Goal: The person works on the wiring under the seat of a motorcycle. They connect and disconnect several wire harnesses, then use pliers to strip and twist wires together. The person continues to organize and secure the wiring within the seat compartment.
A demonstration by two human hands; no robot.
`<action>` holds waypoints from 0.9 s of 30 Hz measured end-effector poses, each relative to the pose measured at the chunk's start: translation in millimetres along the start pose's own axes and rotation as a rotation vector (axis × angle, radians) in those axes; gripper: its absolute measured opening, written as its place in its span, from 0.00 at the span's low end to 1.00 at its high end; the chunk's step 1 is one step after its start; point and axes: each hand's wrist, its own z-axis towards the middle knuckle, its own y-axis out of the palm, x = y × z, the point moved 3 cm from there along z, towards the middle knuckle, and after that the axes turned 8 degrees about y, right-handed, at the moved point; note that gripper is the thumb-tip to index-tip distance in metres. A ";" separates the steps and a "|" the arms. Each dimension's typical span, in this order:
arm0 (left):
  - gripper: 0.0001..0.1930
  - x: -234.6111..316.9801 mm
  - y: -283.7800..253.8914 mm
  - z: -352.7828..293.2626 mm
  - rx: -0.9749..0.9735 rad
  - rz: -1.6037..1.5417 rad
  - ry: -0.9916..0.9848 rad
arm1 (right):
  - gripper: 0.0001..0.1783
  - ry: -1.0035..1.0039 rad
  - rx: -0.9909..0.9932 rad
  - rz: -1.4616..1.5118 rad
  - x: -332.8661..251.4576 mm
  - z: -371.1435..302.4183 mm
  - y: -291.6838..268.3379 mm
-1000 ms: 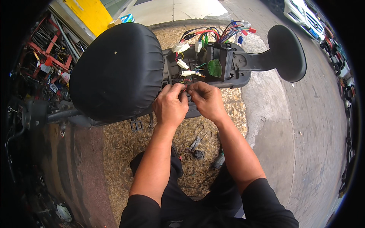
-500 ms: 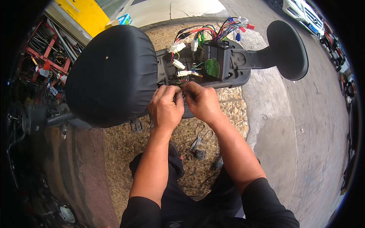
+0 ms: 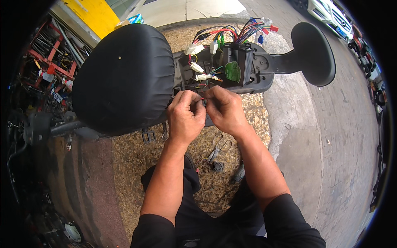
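Observation:
Both my hands are closed in a pinch, close together at the near edge of an opened electric scooter's rear body. My left hand (image 3: 185, 118) and my right hand (image 3: 227, 110) meet at a thin wire (image 3: 202, 98); a bit of red shows between the fingertips, and its ends are hidden. Just beyond lie white plug connectors (image 3: 203, 77) on coloured wires. A finned black controller box (image 3: 245, 62) with a green label sits to their right, a bundle of coloured wires (image 3: 223, 30) arching behind it. The black padded seat (image 3: 124, 78) is left of my hands.
A black backrest (image 3: 313, 53) sticks out at the right. On the pebbled ground between my legs lies a small dark part with a cable (image 3: 217, 166). Red racks of tools (image 3: 51, 62) stand at far left, and a white car (image 3: 328, 16) is at upper right.
My hands have shifted slightly right and stay pinched together, fingertips now a little farther apart with red showing between them. The seat and connectors appear slightly shifted in the view.

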 end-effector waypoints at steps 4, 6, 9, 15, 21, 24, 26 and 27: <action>0.06 1.7 -0.6 -1.3 -0.008 0.006 0.001 | 0.06 0.039 -0.006 0.042 -0.4 -3.0 -0.5; 0.06 2.2 -0.9 -2.3 -0.012 0.008 0.002 | 0.06 0.051 -0.012 0.054 -0.1 -4.0 -0.7; 0.06 3.1 -1.2 -2.8 -0.014 0.021 0.031 | 0.06 0.056 -0.010 0.073 0.2 -5.0 -0.5; 0.06 3.9 -0.3 -3.9 -0.029 -0.002 0.006 | 0.07 0.089 -0.016 0.092 0.7 -7.4 -0.4; 0.07 3.7 0.4 -5.0 -0.023 0.019 0.002 | 0.07 0.114 -0.009 0.105 4.5 -9.5 1.4; 0.07 2.0 2.1 -5.9 -0.008 0.036 0.007 | 0.07 0.105 0.009 0.093 6.3 -9.1 3.1; 0.06 -0.7 4.0 -5.4 0.011 0.042 0.000 | 0.07 0.116 0.037 0.108 8.0 -7.8 3.2; 0.06 -2.0 4.9 -5.1 0.018 0.045 -0.005 | 0.08 0.131 0.056 0.127 9.2 -6.7 2.7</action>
